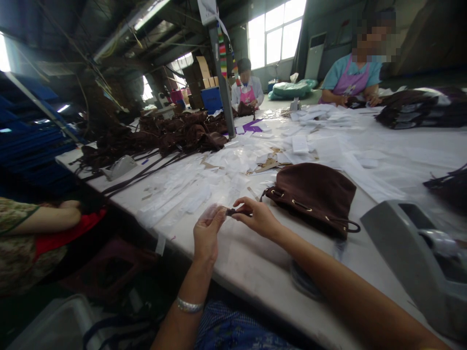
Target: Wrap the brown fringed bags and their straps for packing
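Observation:
My left hand (208, 233) is closed in a pinch, with a piece of clear plastic film (210, 212), perhaps a small bag, at its fingers. Between my two hands runs a short dark brown strap (230, 212). My right hand (260, 218) pinches the strap's other side between thumb and fingers; part of it is hidden there. Just beyond my right hand a dark brown drawstring bag (315, 192) lies on its side, its cord threaded through gold eyelets.
A grey tape dispenser (412, 262) stands at the right. Clear plastic bags (182, 194) and papers cover much of the white table (251, 272). Brown bags (189, 133) are heaped at the back left. One person (24, 233) sits at the left; two others work across the table.

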`<state>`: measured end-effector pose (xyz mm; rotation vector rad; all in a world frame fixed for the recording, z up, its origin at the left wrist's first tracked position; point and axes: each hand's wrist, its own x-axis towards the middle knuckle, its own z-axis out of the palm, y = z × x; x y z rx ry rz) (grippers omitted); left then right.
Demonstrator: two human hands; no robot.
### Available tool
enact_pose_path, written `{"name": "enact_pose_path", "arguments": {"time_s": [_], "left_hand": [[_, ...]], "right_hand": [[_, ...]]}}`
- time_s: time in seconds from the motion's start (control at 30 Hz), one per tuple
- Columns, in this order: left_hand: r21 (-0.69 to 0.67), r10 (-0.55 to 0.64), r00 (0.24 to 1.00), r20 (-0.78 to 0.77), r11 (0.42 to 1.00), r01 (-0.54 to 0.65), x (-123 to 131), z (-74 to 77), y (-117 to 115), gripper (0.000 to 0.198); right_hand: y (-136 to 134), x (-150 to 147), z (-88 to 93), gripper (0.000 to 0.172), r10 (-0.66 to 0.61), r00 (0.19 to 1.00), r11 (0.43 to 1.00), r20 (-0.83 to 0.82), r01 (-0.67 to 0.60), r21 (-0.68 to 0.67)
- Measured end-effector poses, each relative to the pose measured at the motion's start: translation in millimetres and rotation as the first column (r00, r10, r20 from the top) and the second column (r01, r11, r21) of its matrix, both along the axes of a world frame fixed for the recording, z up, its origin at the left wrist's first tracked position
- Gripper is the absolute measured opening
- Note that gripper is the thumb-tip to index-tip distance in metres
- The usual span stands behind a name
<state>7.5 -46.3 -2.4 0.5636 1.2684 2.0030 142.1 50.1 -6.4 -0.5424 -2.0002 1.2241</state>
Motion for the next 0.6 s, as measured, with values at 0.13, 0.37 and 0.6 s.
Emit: {"name": "enact_pose_path", "arguments": {"time_s": [0.13, 0.37, 0.6], "left_hand": [[0.002, -0.085, 0.995, -0.049, 0.996, 0.086, 2, -3.3, -1, 0.035], [0.016, -0.132, 0.986, -0.106, 0.991, 0.134, 2, -1.7, -1, 0.025], [0.067, 0.010, 0.998, -0.054, 0.998, -0.006, -1, -1.8, 3, 0.049]], "right_hand": [[-1, 0, 2.7, 0.024, 0.012, 0.998, 1.000, -0.057, -0.012, -0.001], [-5, 5, 9.3, 0.021, 0.021, 1.000, 0.990, 0.011, -0.022, 0.141], [-6, 6, 10.8, 0.017, 0.056, 0.996, 0.996, -0.070, -0.051, 0.068]]}}
